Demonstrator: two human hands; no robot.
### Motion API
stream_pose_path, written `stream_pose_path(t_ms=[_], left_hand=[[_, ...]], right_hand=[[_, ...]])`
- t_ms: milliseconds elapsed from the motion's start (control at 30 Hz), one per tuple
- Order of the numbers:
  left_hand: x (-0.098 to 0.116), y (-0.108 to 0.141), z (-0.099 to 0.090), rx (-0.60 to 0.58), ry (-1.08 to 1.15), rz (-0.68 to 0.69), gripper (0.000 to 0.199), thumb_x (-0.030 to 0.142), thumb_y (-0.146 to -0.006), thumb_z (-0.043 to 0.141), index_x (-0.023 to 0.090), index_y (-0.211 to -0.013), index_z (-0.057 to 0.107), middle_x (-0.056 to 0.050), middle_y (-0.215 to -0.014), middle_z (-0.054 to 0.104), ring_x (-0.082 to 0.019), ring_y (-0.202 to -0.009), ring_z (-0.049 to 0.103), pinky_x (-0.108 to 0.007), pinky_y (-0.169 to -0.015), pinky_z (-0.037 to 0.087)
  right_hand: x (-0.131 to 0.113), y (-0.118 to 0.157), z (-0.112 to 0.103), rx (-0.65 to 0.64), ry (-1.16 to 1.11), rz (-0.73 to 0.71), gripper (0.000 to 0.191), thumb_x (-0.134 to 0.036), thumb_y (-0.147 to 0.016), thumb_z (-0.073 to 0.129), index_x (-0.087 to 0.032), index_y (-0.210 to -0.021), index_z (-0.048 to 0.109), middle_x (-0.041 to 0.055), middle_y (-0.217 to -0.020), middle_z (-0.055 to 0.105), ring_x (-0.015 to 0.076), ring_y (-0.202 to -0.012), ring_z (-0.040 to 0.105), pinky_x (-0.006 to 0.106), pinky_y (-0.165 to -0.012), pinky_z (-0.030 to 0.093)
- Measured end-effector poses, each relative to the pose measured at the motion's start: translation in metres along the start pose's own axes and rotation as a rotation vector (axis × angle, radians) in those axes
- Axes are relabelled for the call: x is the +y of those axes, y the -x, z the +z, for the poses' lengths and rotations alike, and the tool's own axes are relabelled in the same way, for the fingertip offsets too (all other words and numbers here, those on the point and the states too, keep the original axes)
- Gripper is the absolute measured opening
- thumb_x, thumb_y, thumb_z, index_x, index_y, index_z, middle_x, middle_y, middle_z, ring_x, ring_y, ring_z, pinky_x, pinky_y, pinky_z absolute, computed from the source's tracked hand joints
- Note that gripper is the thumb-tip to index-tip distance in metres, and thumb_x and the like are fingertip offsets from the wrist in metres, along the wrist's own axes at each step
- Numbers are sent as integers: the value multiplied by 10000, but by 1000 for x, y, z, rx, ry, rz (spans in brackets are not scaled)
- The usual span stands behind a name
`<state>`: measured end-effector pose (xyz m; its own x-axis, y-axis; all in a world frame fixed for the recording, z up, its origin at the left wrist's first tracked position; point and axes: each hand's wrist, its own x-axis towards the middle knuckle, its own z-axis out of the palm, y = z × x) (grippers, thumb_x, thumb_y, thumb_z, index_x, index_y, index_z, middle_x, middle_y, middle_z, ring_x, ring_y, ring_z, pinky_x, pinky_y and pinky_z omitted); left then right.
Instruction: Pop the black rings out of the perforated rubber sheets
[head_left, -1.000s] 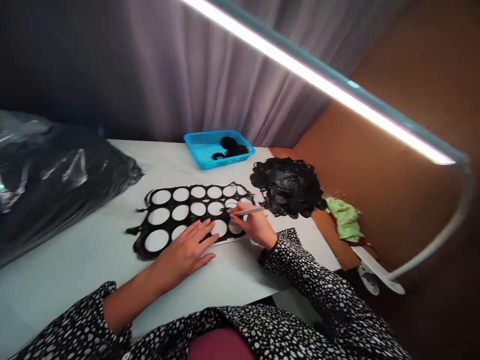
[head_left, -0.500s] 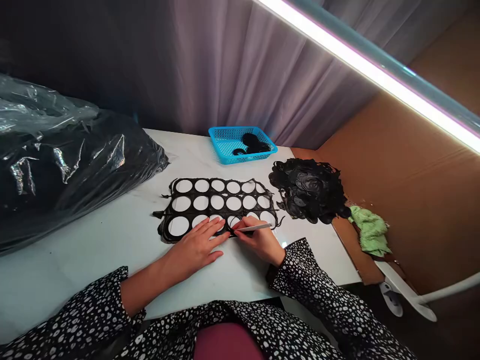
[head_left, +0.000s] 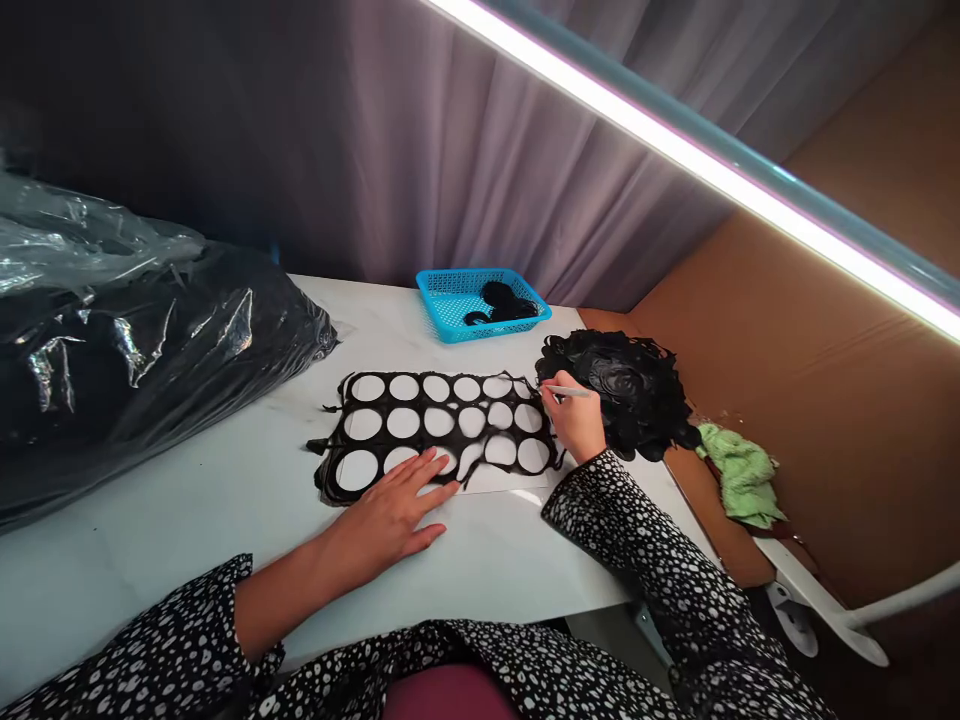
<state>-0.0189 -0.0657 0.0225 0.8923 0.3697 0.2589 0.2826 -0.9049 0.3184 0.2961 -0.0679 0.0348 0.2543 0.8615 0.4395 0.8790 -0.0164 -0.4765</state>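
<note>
A black sheet [head_left: 384, 407] with rows of round holes lies on the white table, pale surface showing through the holes. My left hand [head_left: 401, 505] rests with spread fingers on its front edge, holding nothing. Near the right end of the sheet, beside the pile of black pieces [head_left: 630, 385], my right hand [head_left: 576, 415] is closed round a thin pale tool [head_left: 571, 391]. Whether a black piece is also between its fingertips is too small to tell. The sheet's front strip is broken and bent between two holes, right of my left hand.
A blue basket [head_left: 448, 328] with black pieces stands at the back of the table [head_left: 375, 580]. A large plastic-wrapped black bundle [head_left: 187, 340] lies at the left. At the right edge is a green cloth [head_left: 742, 475]. A bright tube light [head_left: 637, 115] crosses above.
My right hand has moved right and away from me, from the sheet's front row to beside the black pile, still with the tool. The front strip now hangs loose. My left hand stays in place.
</note>
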Motion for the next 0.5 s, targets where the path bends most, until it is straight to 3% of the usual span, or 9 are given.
stream_pose_path(t_ms=[133, 267, 400, 500], left_hand=[[-2, -26, -9, 8, -14, -48, 302, 337, -988, 506, 238, -1261, 589, -102, -1267, 572, -274, -1156, 562, -460, -969, 445], [-18, -43, 6, 36, -89, -87, 389, 378, -986, 509, 167, -1311, 542, -143, -1336, 548, -298, -1251, 509, -456, -1016, 420], [-28, -37, 25, 41, -110, -83, 442, 426, -1003, 455, 176, -1365, 494, -142, -1442, 486, -294, -1361, 417, -453, -1076, 380], [-29, -32, 29, 45, -100, -83, 459, 438, -1005, 443, 177, -1381, 484, -141, -1465, 466, -292, -1374, 404, -456, -1087, 373]], right_hand=[[-25, -4, 5, -200, -223, -49, 120, -239, -855, 544, -209, -740, 560, 36, -810, 697, 178, -690, 597, 284, -657, 411], [-57, 13, 22, -384, -386, -86, 114, -212, -851, 565, -210, -736, 564, 24, -802, 693, 174, -725, 604, 286, -677, 434], [-57, 22, 31, -477, -480, -54, 104, -211, -863, 575, -205, -760, 581, 22, -830, 694, 169, -746, 603, 286, -681, 449], [-52, 23, 32, -491, -509, -32, 76, -219, -869, 588, -206, -794, 595, 22, -854, 701, 165, -744, 605, 285, -682, 454]])
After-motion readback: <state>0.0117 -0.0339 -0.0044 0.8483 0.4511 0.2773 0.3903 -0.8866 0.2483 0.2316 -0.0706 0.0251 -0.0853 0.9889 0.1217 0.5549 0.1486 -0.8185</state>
